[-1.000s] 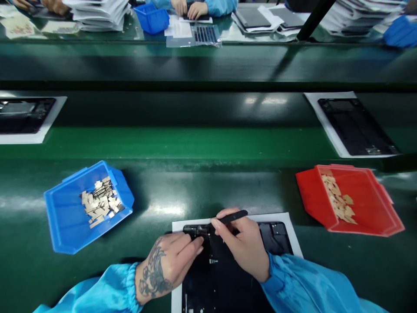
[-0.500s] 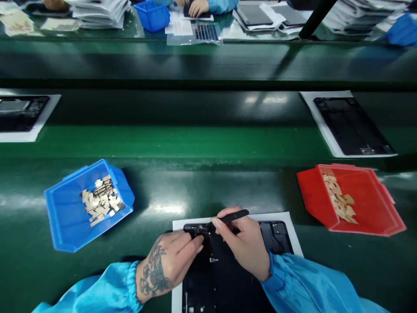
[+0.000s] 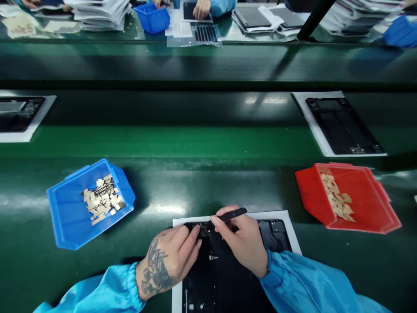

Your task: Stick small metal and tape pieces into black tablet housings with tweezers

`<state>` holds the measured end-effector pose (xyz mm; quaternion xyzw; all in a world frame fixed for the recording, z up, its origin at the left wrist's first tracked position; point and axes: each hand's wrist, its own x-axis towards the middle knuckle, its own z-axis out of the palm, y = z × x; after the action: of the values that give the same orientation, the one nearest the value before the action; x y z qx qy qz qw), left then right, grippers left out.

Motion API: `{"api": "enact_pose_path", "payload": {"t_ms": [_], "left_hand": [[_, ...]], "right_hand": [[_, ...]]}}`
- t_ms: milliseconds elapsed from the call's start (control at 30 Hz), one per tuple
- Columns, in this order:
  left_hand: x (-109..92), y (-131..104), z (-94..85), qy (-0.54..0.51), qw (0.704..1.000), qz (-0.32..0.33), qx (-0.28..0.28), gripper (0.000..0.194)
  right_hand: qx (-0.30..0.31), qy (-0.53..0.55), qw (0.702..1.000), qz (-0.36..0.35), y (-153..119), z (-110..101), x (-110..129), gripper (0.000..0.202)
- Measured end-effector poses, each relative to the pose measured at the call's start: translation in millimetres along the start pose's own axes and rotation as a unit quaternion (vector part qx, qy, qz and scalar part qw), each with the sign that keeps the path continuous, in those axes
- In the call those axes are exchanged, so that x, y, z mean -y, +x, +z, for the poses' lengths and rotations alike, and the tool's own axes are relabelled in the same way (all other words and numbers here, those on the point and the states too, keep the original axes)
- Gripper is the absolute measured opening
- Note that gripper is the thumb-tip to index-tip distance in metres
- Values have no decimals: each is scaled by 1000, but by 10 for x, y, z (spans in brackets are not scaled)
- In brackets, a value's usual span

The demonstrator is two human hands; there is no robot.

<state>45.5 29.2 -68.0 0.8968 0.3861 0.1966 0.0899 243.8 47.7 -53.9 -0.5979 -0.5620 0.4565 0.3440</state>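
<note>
A black device casing (image 3: 228, 278) lies on a white sheet (image 3: 177, 300) at the bottom centre. My right hand (image 3: 243, 239) pinches black tweezers (image 3: 236, 214), whose tips point left at the casing's upper edge. Just left of those tips, my left hand (image 3: 172, 258) presses its fingertips together on the casing's upper left part; whatever is under or between them is too small to make out. A blue bin (image 3: 67, 217) with small pale pieces (image 3: 102, 200) stands on the left. On the right, a red bin (image 3: 368, 200) holds tan pieces (image 3: 339, 200).
Beyond the bench, two more casings on white sheets lie on the green belt, one at the left (image 3: 19, 115), one at the right (image 3: 345, 126). Across the far bench are a co-worker's hands (image 3: 202, 8), a small blue bin (image 3: 152, 19) and paper stacks (image 3: 97, 13).
My left fingertips have shifted slightly up and left along the casing's top edge. The two casings on the belt have moved a little left. The co-worker's hands have moved apart.
</note>
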Motion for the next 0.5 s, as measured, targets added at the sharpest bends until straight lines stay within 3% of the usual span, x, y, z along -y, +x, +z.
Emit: {"api": "enact_pose_path", "payload": {"t_ms": [500], "left_hand": [[-43, 67, -4, 80, 997, 7, -11, 27]], "right_hand": [[7, -121, 988, -99, -5, -59, 22, 12]]}}
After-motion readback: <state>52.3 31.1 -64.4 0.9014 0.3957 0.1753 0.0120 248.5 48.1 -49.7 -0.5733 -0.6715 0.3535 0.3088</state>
